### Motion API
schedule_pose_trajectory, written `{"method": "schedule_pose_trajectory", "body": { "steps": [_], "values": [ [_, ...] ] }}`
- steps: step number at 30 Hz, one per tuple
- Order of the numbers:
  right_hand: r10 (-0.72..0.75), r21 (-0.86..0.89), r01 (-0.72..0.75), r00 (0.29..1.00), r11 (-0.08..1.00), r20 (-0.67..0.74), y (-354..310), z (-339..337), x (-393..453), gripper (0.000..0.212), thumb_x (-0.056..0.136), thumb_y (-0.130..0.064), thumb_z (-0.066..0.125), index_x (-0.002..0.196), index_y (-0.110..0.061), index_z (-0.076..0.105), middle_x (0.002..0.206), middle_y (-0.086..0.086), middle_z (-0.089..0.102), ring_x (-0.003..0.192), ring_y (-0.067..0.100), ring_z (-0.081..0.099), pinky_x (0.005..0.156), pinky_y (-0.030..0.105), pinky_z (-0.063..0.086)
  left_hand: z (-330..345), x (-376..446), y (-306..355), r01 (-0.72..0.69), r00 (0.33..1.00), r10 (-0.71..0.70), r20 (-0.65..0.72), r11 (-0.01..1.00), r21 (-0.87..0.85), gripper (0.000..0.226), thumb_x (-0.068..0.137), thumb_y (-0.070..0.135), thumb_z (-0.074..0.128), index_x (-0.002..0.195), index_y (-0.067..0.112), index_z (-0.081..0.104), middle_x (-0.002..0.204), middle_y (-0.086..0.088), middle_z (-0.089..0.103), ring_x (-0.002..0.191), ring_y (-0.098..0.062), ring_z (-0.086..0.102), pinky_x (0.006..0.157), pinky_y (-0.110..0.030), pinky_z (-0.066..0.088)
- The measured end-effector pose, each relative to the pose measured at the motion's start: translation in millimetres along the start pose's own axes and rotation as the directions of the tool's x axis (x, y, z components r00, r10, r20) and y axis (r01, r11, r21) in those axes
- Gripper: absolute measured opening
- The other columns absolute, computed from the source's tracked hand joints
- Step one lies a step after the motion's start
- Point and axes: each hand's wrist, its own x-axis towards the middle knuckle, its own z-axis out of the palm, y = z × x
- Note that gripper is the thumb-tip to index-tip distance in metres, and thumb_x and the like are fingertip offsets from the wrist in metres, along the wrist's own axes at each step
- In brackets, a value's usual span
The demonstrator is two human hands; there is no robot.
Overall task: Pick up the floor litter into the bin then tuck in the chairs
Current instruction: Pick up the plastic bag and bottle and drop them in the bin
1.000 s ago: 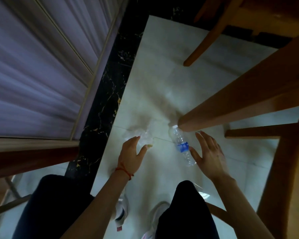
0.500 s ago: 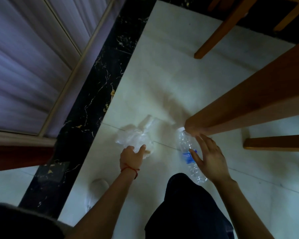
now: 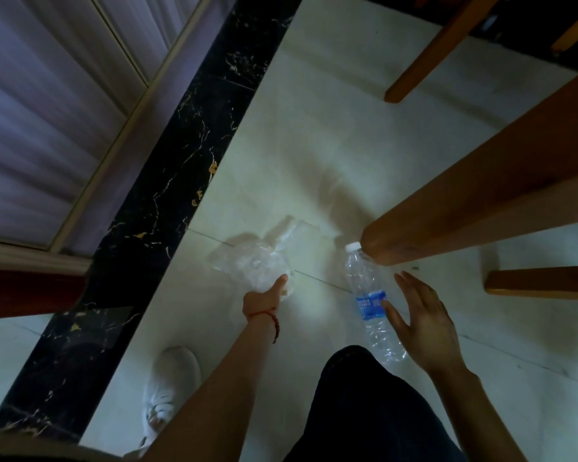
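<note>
A crumpled clear plastic bag (image 3: 252, 261) lies on the pale floor tiles. My left hand (image 3: 264, 296), with a red thread at the wrist, is closed on the bag's near edge; its fingers are hidden under the plastic. An empty clear water bottle (image 3: 369, 303) with a blue label lies on the floor to the right, its white cap by a thick wooden table leg (image 3: 464, 208). My right hand (image 3: 421, 325) is spread beside the bottle, thumb touching the label, fingers apart and not wrapped around it.
Wooden chair legs (image 3: 427, 55) stand at the top right, and a wooden rail (image 3: 541, 283) runs low at the right. A black marble strip (image 3: 167, 195) borders the tiles, with a curtained window frame (image 3: 64, 95) on the left. My white shoe (image 3: 167, 388) and dark trouser knee (image 3: 364, 411) are below.
My left hand has reached forward and closed on the plastic bag. My right hand has dropped along the bottle to its label. The view has shifted closer to the floor.
</note>
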Motion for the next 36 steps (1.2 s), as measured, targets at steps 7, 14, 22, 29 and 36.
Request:
{"method": "schedule_pose_trajectory", "body": {
  "steps": [7,14,22,29,36],
  "values": [
    [0.037,0.101,-0.036,0.999,0.994,-0.008,-1.6,11.3,-2.1,0.053,0.087,-0.033,0.057,0.132,-0.007,0.046,0.133,0.015,0.052,0.122,0.03,0.05,0.095,0.039,0.042,6.4,6.0,7.9,-0.092,0.996,0.09,-0.027,0.991,-0.099,0.06,0.042,0.044,0.079,0.075,-0.004,0.063,0.081,-0.017,0.07,0.084,-0.032,0.067,0.077,-0.035,0.055],
    [0.081,0.191,-0.082,0.997,0.978,0.017,-3.5,22.5,3.5,0.052,0.089,-0.03,0.055,0.135,-0.011,0.042,0.137,0.01,0.048,0.124,0.025,0.046,0.089,0.025,0.034,3.5,26.5,3.0,-0.166,0.984,0.172,0.038,0.979,-0.115,0.031,0.054,0.027,0.08,0.057,0.006,0.057,0.049,-0.002,0.062,0.046,-0.009,0.061,0.073,-0.044,0.058],
    [0.186,0.379,-0.181,0.982,0.908,0.022,-7.9,34.7,11.6,0.048,0.09,-0.029,0.053,0.133,-0.012,0.042,0.132,0.012,0.051,0.119,0.026,0.049,0.091,0.03,0.041,-5.9,16.8,5.7,-0.203,0.963,0.229,0.139,0.963,-0.175,0.025,0.042,0.032,0.073,0.045,0.014,0.056,0.041,0.009,0.059,0.069,-0.021,0.058,0.076,-0.041,0.054],
    [0.273,0.403,-0.261,0.962,0.877,0.028,-8.0,42.0,25.8,0.054,0.087,-0.029,0.058,0.134,-0.009,0.041,0.135,0.014,0.049,0.124,0.029,0.046,0.1,0.039,0.04,-7.5,-6.3,10.1,-0.166,0.968,0.228,0.107,0.897,-0.41,0.024,0.072,-0.003,0.071,0.06,0.003,0.05,0.071,-0.012,0.056,0.069,-0.018,0.059,0.049,-0.019,0.055],
    [0.371,0.406,-0.409,0.912,0.817,0.173,-7.2,58.2,43.2,0.071,0.076,-0.035,0.071,0.136,-0.018,0.038,0.129,0.011,0.053,0.113,0.027,0.053,0.094,0.039,0.045,-18.5,-18.9,13.6,-0.219,0.954,0.281,0.1,0.888,-0.405,0.016,0.075,-0.004,0.068,0.073,0.001,0.052,0.071,-0.01,0.054,0.065,-0.019,0.056,0.04,-0.011,0.045]
  ]
}}
